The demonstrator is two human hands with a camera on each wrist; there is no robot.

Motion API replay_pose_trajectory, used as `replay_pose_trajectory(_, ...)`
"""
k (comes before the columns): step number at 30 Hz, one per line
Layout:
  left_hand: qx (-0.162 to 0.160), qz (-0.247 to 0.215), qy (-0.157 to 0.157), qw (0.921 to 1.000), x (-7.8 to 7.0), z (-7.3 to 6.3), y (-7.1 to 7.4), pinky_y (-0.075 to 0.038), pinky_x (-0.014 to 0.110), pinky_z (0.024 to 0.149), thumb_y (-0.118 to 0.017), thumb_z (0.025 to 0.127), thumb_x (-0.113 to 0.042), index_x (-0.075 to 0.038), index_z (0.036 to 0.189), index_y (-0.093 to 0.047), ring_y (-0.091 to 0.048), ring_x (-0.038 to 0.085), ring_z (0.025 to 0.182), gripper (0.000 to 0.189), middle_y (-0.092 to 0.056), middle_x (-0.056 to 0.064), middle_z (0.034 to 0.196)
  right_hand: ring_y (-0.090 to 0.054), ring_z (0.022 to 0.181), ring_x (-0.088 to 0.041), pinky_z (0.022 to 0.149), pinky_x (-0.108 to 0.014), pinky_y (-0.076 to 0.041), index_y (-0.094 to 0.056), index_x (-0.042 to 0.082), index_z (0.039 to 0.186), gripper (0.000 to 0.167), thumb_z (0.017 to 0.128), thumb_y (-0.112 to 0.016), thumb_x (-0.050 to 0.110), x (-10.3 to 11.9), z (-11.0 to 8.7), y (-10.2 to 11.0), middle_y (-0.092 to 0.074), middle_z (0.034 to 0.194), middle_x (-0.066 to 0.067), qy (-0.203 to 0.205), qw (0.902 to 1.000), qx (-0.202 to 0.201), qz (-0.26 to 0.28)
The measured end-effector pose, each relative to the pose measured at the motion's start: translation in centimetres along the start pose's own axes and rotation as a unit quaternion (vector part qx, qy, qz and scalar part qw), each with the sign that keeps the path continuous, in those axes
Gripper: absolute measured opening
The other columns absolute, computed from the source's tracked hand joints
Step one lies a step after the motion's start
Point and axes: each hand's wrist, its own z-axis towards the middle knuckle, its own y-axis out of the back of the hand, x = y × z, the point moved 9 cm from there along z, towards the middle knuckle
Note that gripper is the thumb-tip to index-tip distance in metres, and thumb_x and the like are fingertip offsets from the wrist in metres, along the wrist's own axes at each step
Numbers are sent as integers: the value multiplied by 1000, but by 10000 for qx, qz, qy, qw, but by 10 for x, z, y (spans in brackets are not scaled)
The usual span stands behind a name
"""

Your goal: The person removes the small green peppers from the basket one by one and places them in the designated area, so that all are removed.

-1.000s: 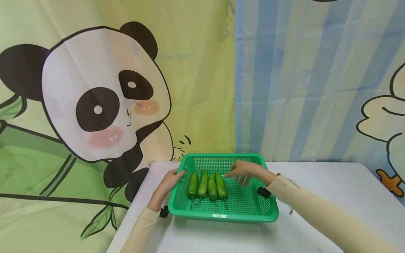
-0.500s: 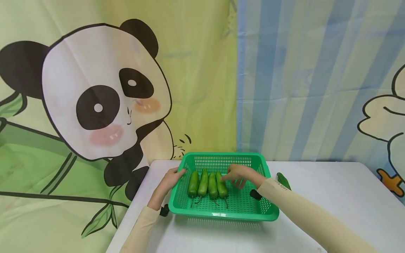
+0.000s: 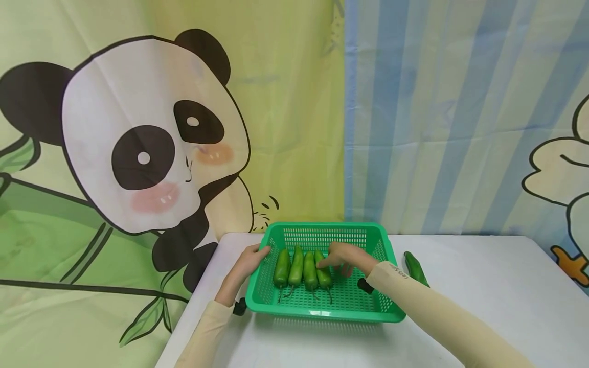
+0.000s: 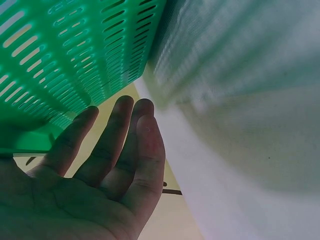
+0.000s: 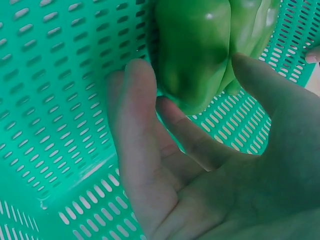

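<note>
Several long green peppers [image 3: 296, 268] lie side by side in the left half of a green plastic basket [image 3: 322, 312], stems toward me. My left hand [image 3: 248, 259] holds the basket's left rim, thumb over the edge. The left wrist view shows its fingers [image 4: 150, 145] outside the slotted wall. Inside the basket, my right hand [image 3: 345, 255] reaches over the rightmost pepper [image 3: 324, 278]. In the right wrist view its thumb [image 5: 255, 75] lies along one side of that pepper, with the spread fingers around its tip; a firm grip is not visible.
A darker green pepper [image 3: 415, 268] lies on the white table [image 3: 478, 291] right of the basket, partly behind the right sleeve [image 3: 428, 312]. A curtain with a panda print [image 3: 156, 143] hangs along the table's far edge.
My right hand has moved left and down onto the rightmost pepper. The pepper outside the basket has come into view from behind the sleeve. My left hand stays on the rim.
</note>
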Motion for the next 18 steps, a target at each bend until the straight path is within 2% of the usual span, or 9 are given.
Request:
replay_pose_trajectory(2, 5, -20, 6, 10000, 0, 0, -1, -61, 33, 61, -52, 102, -37, -4, 135, -61, -72, 19, 70, 47, -73, 15, 97, -72, 79, -33, 65, -40, -62, -54, -1, 130, 62, 91, -72, 44, 0, 0, 0, -67, 105, -19, -62, 10000, -14, -37)
replay_pose_trajectory(8, -17, 28, 13, 10000, -2, -1, 0, -61, 33, 61, -52, 102, -37, -4, 137, -61, -72, 18, 70, 48, -73, 15, 98, -74, 80, -32, 69, -41, -63, -57, 2, 121, 57, 91, -71, 48, 2, 0, 1, -67, 103, -17, -150, 9994, -94, -305)
replay_pose_trajectory(12, -36, 49, 10, 10000, -4, -2, 1, -60, 32, 61, -52, 102, -36, -5, 137, -61, -71, 17, 69, 47, -73, 15, 98, -73, 80, -32, 69, -40, -63, -54, 3, 129, 61, 92, -69, 49, 3, -1, -1, -65, 103, -16, -202, 9990, -111, -371)
replay_pose_trajectory(14, -46, 60, 2, 10000, -5, -3, 1, -59, 32, 61, -52, 102, -35, -5, 136, -61, -70, 17, 67, 46, -74, 14, 96, -72, 79, -32, 68, -40, -63, -54, 1, 129, 60, 93, -67, 48, 4, -1, -2, -63, 105, -17, -213, 9990, -106, -375)
replay_pose_trajectory(18, -50, 57, 15, 10000, -5, -4, 1, -59, 32, 60, -52, 103, -35, -4, 135, -62, -70, 16, 65, 46, -74, 13, 93, -71, 76, -31, 67, -39, -63, -48, -2, 138, 68, 95, -63, 48, 5, 0, -5, -58, 127, -23, -249, 9990, -164, -341)
